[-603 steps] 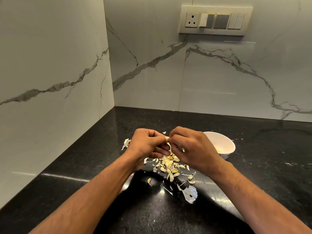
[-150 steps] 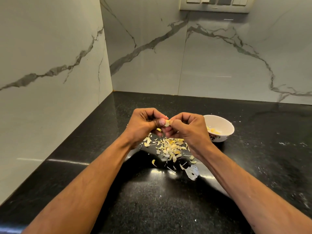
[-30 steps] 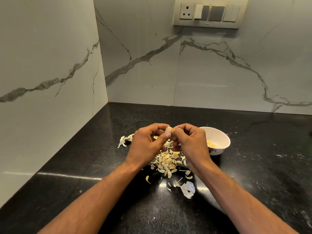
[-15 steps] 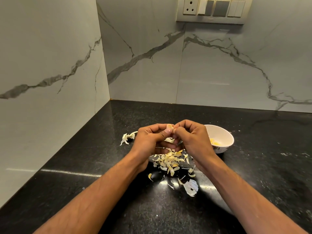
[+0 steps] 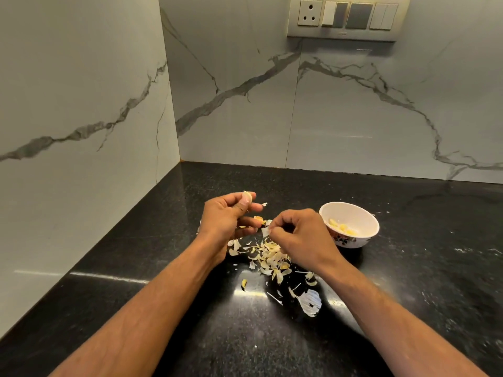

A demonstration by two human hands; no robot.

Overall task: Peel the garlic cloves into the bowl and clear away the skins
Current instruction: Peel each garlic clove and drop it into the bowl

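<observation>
My left hand (image 5: pixel 227 217) pinches a garlic clove (image 5: pixel 247 197) between thumb and forefinger, raised above the black counter (image 5: pixel 190 308). My right hand (image 5: pixel 298 235) has its fingers curled and pinches a small piece of white skin (image 5: pixel 265 231), low over a heap of garlic skins (image 5: pixel 268 258). A white bowl (image 5: pixel 362 235) with a flower pattern stands just right of my right hand and holds several peeled yellow cloves (image 5: pixel 342 229).
Loose skin scraps (image 5: pixel 310 302) lie scattered nearer me on the counter. Marble walls close the corner at left and back, with a switch panel (image 5: pixel 345 19) high on the back wall.
My hands have parted: the left one has lifted away to the left with the clove, and the right one has dropped toward the skin heap with a piece of skin.
</observation>
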